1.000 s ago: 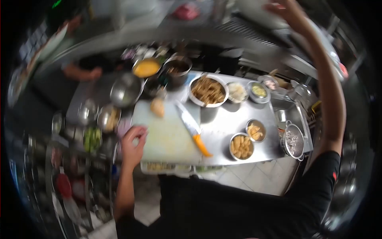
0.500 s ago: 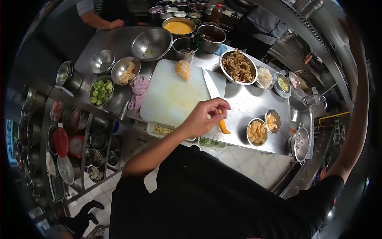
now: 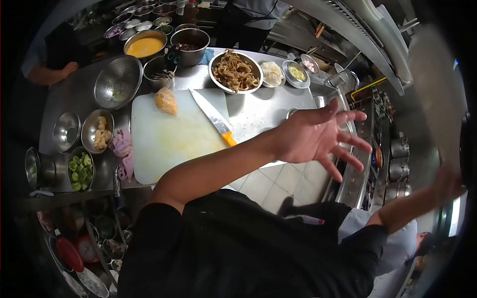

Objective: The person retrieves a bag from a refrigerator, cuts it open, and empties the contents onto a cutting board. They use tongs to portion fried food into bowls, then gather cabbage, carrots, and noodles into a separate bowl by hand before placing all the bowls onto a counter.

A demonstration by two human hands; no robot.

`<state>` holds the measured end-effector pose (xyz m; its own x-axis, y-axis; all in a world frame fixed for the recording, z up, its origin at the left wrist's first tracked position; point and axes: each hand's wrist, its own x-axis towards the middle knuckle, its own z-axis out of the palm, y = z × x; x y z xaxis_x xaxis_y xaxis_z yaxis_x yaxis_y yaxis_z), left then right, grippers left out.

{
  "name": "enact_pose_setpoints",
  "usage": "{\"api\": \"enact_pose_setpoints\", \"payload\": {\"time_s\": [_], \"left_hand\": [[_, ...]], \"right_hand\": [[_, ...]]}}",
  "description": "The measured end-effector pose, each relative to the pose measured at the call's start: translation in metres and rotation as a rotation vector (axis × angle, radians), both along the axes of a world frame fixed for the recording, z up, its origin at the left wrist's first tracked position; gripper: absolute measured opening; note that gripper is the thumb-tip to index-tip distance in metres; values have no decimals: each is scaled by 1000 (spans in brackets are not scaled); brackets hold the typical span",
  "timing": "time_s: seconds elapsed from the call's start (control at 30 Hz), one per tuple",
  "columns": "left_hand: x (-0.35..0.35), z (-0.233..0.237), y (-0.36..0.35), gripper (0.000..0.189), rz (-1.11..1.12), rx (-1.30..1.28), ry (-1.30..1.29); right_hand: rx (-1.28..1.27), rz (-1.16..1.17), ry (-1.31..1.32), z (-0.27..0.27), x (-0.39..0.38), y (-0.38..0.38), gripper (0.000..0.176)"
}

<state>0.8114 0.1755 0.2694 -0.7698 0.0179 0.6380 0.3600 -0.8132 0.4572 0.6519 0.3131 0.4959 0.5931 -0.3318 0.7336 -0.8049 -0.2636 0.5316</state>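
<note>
My left hand [image 3: 318, 136] is open, fingers spread and palm showing, in the air over the counter's right front part. It hides bowls behind it. My right hand [image 3: 447, 186], blurred, grips the lower end of a pale, flat, oblong thing [image 3: 437, 89], which stands upright at the far right and is too smeared to name. A knife [image 3: 211, 115] with a yellow handle lies on the white cutting board [image 3: 159, 144]. Near the board's back edge sits a tan lump in what looks like a plastic bag [image 3: 166, 101]. A pinkish cloth [image 3: 122, 149] lies left of the board.
A bowl of brown fried strips [image 3: 235, 72] stands behind the board. At left are a colander [image 3: 118, 82] and a bowl of green vegetables [image 3: 79, 171]. A person [image 3: 372, 231] is close behind my right arm; another person's hand [image 3: 70, 68] rests at the counter's far left.
The view has turned right. My right hand has come down from the high shelf with the pale flat thing. My left hand has moved right from above the knife handle and spread its fingers.
</note>
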Motion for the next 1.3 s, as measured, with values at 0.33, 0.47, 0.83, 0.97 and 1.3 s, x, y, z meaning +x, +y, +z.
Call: {"api": "enact_pose_setpoints", "payload": {"time_s": [0.33, 0.47, 0.83, 0.97, 1.3], "left_hand": [[133, -196, 44, 46, 392, 518, -831], [218, -259, 39, 49, 879, 525, -987], [289, -305, 18, 45, 1870, -330, -1804], [296, -322, 24, 50, 1985, -354, -1950], [333, -267, 104, 55, 2022, -113, -1710]], "right_hand": [[1475, 462, 76, -265, 79, -48, 8], [1418, 667, 86, -315, 118, -89, 8], [1098, 328, -46, -461, 172, -156, 18], [923, 153, -206, -424, 211, -238, 42], [1411, -394, 67, -379, 326, -429, 19]]}}
